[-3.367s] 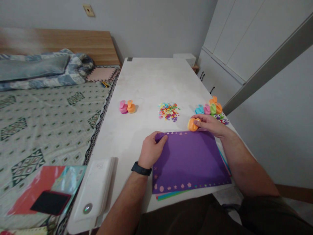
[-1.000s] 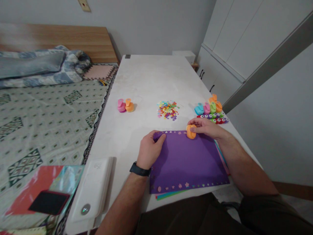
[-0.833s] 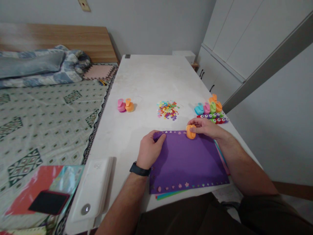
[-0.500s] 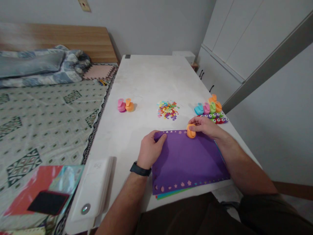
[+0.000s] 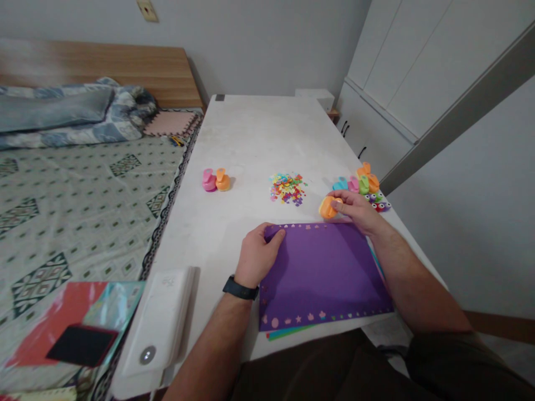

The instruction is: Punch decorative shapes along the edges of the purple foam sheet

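A purple paper sheet (image 5: 321, 273) with small shapes punched along its edges lies on the white table. My left hand (image 5: 259, 252) pinches its upper left corner, thumb on top. Just beyond the sheet's far edge, my right hand (image 5: 355, 209) holds an orange craft punch (image 5: 329, 207), apart from the paper. Other coloured sheets (image 5: 290, 332) peek out beneath the purple one. Past the sheet is a pile of colourful paper cutouts (image 5: 288, 188). Behind my right hand stand several more punches (image 5: 363, 182), in blue, pink, green and orange.
A pink punch (image 5: 209, 180) and an orange punch (image 5: 223, 180) stand at the table's left. Googly-eyed items (image 5: 381, 206) lie at the right edge. A white device (image 5: 156, 323) sits front left. On the bed rest a dark tablet-like slab (image 5: 82, 345) and a red packet (image 5: 54, 328).
My right hand has drawn the orange punch off the purple sheet's far edge and away from me. My left hand keeps its hold on the corner.
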Demonstrator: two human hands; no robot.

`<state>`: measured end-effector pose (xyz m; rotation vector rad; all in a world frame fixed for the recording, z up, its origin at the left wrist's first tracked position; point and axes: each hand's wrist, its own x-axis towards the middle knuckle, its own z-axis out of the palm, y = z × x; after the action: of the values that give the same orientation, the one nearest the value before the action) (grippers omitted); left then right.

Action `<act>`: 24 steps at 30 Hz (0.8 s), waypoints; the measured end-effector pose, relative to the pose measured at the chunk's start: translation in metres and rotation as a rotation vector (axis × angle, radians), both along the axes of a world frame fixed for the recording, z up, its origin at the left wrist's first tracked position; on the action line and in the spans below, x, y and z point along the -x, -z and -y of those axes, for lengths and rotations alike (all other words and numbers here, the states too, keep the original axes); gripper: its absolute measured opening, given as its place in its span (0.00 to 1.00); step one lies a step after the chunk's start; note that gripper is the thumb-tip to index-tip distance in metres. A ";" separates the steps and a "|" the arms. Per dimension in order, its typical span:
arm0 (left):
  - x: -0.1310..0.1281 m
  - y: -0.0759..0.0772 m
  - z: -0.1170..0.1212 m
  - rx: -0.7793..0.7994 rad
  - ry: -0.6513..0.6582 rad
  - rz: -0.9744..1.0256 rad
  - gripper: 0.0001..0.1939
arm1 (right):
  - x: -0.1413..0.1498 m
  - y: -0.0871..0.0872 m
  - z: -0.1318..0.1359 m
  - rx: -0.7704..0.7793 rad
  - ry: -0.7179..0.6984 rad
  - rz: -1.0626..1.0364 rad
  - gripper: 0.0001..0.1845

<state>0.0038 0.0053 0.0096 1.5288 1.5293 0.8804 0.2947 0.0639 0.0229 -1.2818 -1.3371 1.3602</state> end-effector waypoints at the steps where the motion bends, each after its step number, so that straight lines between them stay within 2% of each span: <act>1: 0.000 0.000 0.000 -0.001 0.001 -0.002 0.14 | -0.001 0.000 -0.001 -0.019 0.030 0.001 0.24; 10: 0.002 0.002 0.001 -0.031 0.012 -0.047 0.14 | 0.007 0.003 -0.007 -0.042 0.084 0.027 0.26; 15: 0.003 0.001 0.001 -0.040 0.031 -0.087 0.14 | 0.019 -0.012 -0.019 -0.091 0.027 0.093 0.25; 19: 0.004 -0.001 0.001 -0.039 0.035 -0.120 0.14 | 0.029 -0.023 -0.032 -0.148 0.039 0.148 0.25; 24: 0.004 -0.003 0.001 -0.034 0.041 -0.132 0.12 | 0.041 -0.013 -0.043 -0.221 0.039 0.225 0.28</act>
<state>-0.0001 0.0039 0.0125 1.6657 1.5766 0.7996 0.2538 0.1068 0.0359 -1.3299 -1.5591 1.0310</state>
